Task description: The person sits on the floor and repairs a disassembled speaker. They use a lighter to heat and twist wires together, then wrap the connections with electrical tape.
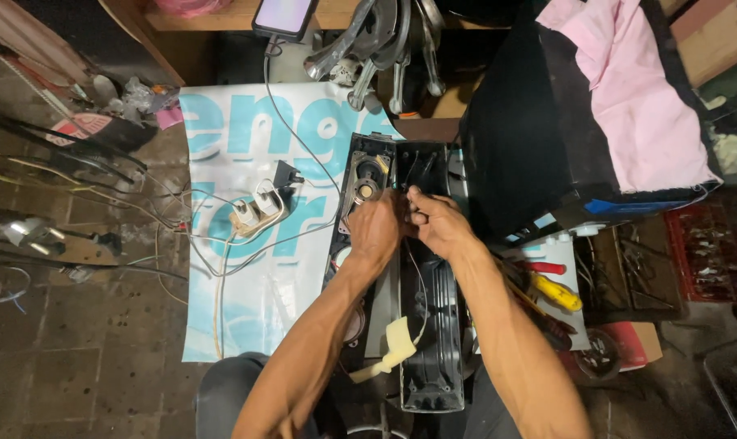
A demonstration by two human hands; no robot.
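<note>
A: What's hard to make out?
B: Whatever sits between the fingertips; it's tiny, maybe a thin wire, and I cannot tell

A: And the hands?
B: The left hand (pixel 375 230) and right hand (pixel 435 223) meet, fingers curled together, over the opened black speaker casing (pixel 429 349) lying on the printed banner (pixel 238 130), beside its speaker panel (pixel 366 175)

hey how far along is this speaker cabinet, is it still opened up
Done: the cabinet is split, the front panel with its speaker drivers lying beside the empty back shell. In hand: the left hand and right hand meet over thin wires near the shells' top. Left: the halves remain apart, and a screwdriver lies unused.
</note>
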